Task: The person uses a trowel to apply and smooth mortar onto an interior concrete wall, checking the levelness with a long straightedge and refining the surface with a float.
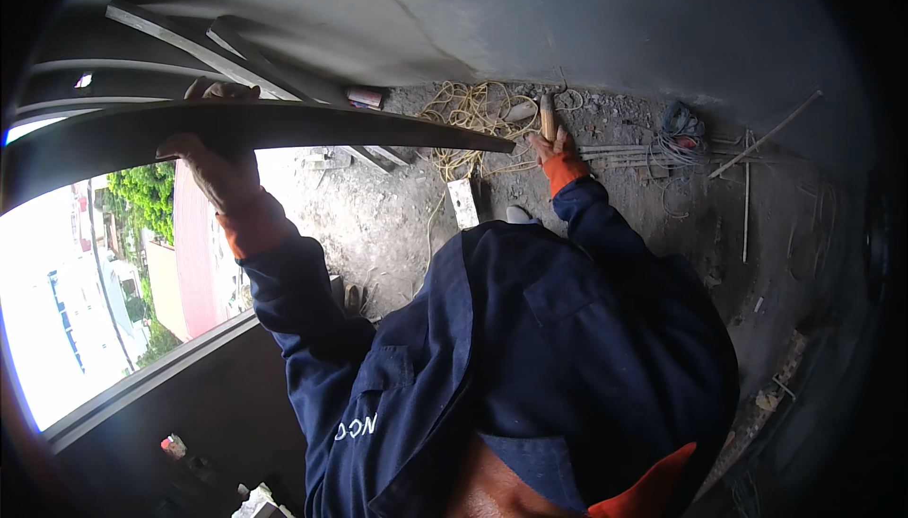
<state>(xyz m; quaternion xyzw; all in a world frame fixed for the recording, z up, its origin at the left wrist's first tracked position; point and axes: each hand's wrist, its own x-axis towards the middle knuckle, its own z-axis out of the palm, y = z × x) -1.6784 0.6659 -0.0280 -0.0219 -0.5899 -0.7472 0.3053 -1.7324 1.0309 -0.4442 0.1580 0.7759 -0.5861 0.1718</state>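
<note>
My left hand [225,163] is wrapped round a long dark flat bar [350,127], thumb below and fingers over its upper edge. The bar runs from the left rim, beside the bright opening, to a tip just left of my right hand. Its edges look bowed in this wide view. My right hand [554,147] is closed round a wooden handle [548,113] that points away from me. Whatever the handle belongs to is too small to make out. The bar's tip and my right hand appear apart.
Tangled yellow rope [463,106] lies on the gritty floor. A pale block [463,204] stands near my foot [518,215]. Thin rods [624,152] and coiled wire [683,130] lie to the right. Grey beams [189,40] lean at the far left, near an opening with a sill [151,381].
</note>
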